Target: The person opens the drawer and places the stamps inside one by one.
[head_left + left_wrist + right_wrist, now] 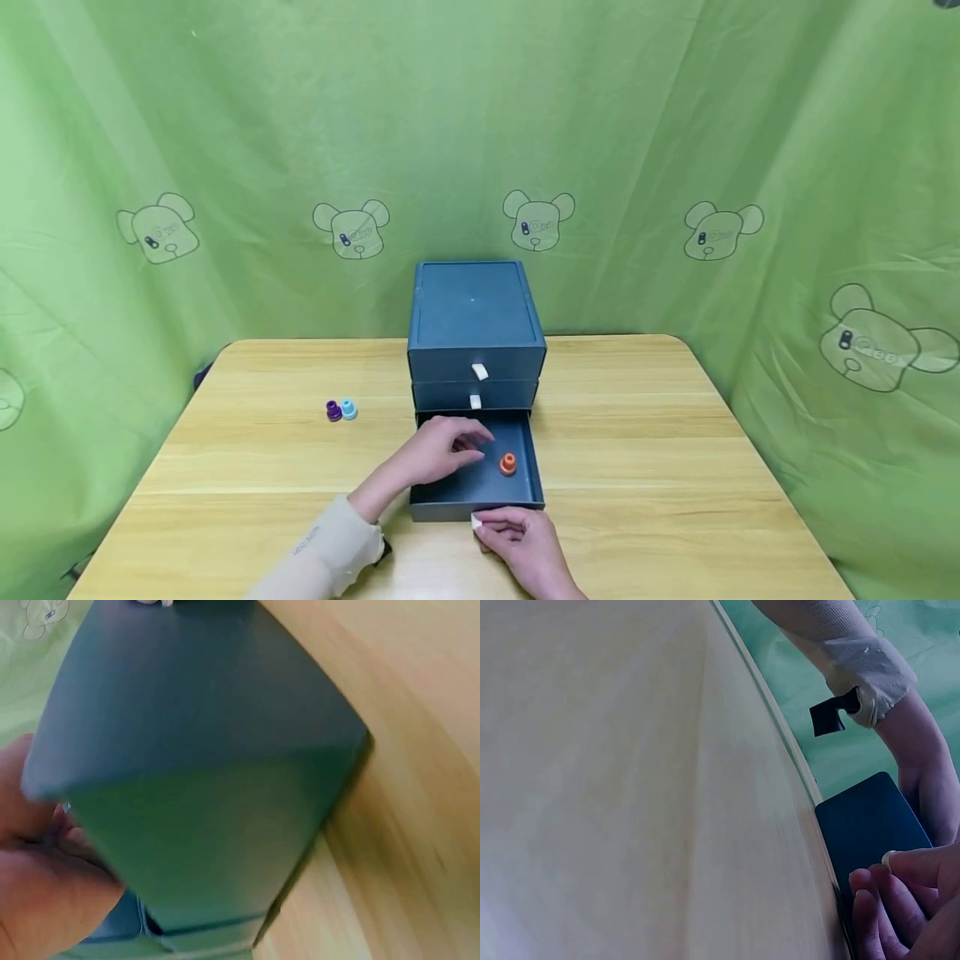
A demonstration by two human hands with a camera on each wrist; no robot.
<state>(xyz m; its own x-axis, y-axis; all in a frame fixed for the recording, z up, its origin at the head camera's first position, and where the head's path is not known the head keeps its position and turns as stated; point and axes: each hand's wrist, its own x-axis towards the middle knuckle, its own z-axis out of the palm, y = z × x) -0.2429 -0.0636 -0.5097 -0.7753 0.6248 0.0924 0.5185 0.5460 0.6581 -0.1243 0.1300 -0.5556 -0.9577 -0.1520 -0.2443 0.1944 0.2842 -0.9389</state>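
A dark blue drawer cabinet (472, 308) stands on the table with its bottom drawer (480, 486) pulled out. In that drawer an orange stepped peg-like piece (508, 465) sits upright. My left hand (444, 450) reaches over the drawer from the left, thumb and fingers apart, just left of the orange piece and not touching it. Part of this hand (52, 892) shows behind the drawer in the left wrist view. At the drawer's front, my right hand (527, 546) pinches the white pull tab (476, 522) between thumb and fingers; the right wrist view shows the tab (888, 859) too.
Left of the cabinet, a purple piece (333, 410) and a light blue piece (348, 408) of similar shape stand side by side on the wooden table (637, 442). Two upper drawers are closed, each with a white tab (480, 372). A green curtain (450, 125) surrounds the table.
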